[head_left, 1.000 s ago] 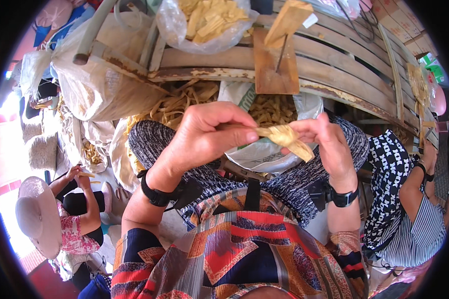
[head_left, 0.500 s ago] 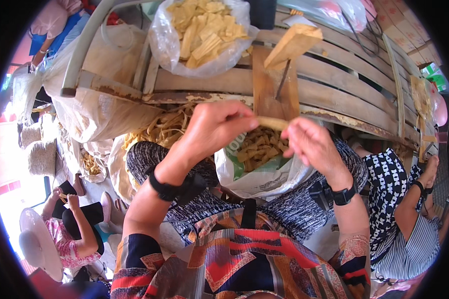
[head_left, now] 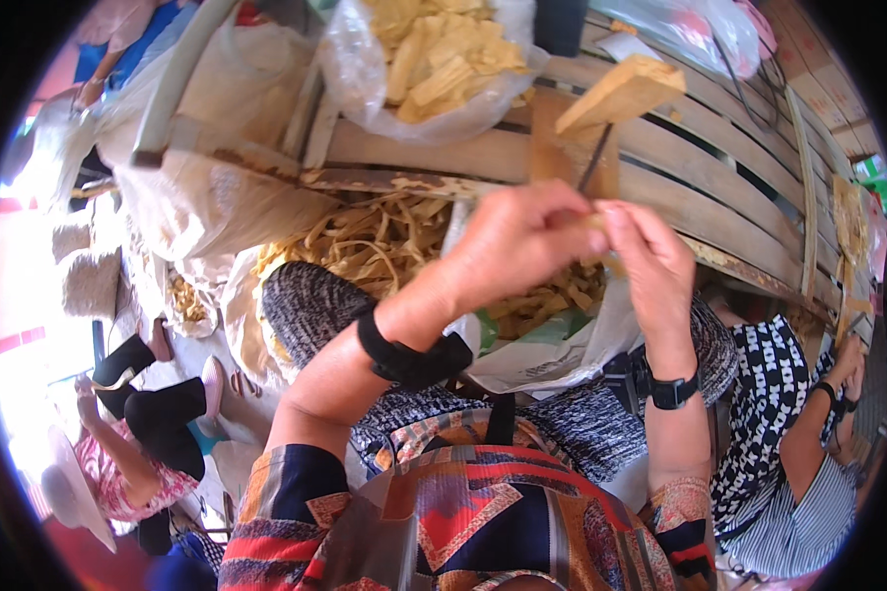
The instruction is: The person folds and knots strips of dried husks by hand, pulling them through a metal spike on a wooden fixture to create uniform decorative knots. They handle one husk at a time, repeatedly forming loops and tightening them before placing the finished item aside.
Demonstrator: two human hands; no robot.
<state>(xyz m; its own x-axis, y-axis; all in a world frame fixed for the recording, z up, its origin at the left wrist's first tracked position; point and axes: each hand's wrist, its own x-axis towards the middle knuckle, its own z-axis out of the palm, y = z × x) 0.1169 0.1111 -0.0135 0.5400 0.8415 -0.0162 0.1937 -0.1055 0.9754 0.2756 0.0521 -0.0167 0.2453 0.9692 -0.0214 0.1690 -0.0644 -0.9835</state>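
My left hand is closed, its fingertips pinching a tan, stick-like piece of plant material that is mostly hidden. My right hand pinches close against it, thumb and fingers together, on the same piece. Both hands are slightly blurred just in front of a dark upright metal blade. The blade stands on a wooden board, with a pale wooden block at its top. Below my hands a white plastic bag between my knees holds short tan pieces.
Behind is a slatted bench with a rusty metal edge. A clear bag of yellow chunks stands on it. Long tan strips lie heaped below the bench, at left. People sit on both sides, one in a pale hat.
Both hands have come together, hiding most of the tan piece that was stretched between them. My left hand has shifted right and the whole view has swung slightly.
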